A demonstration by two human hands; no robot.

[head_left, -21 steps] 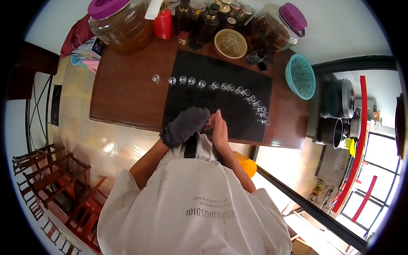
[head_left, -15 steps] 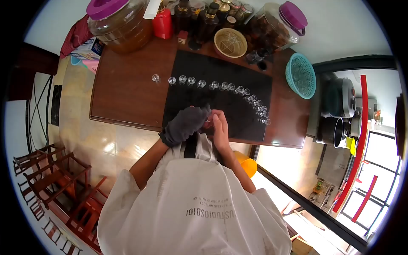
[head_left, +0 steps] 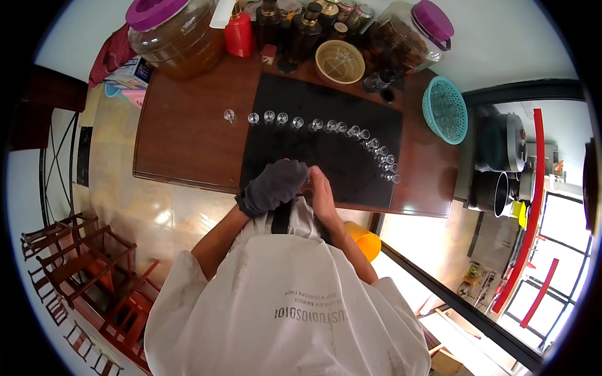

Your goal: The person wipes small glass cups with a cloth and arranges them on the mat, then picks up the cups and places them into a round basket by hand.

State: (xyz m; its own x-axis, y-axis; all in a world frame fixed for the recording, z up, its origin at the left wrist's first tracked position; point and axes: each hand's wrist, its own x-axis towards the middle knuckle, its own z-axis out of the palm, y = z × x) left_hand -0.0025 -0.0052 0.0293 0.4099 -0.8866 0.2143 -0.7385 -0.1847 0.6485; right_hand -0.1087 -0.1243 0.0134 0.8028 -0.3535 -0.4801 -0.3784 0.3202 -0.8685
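My left hand (head_left: 276, 183) is covered by a dark grey glove or cloth, its fingers curled inward. Against its right side, my bare right hand (head_left: 321, 193) has its fingers bent together. Both meet at the table's front edge, close to my body. A small clear glass seems to be pinched between them, mostly hidden by the fingers. Beyond the hands, several small stemmed glasses (head_left: 297, 123) stand in a curved row on a black mat (head_left: 295, 153). The row's leftmost glass (head_left: 229, 116) stands on the bare wood, left of the mat.
Along the back of the brown table (head_left: 188, 138) stand a large purple-lidded jar (head_left: 179, 47), a red bottle (head_left: 239, 34), dark bottles (head_left: 304, 37), a beige basket (head_left: 340, 62) and another jar (head_left: 401, 37). A turquoise basket (head_left: 444, 109) holds glassware at right. A yellow bin (head_left: 364, 241) stands below.
The raised tip of grey fabric between my hands has gone down, and my left hand has turned slightly. My right hand's fingers have closed in a little. The row of glasses is unchanged.
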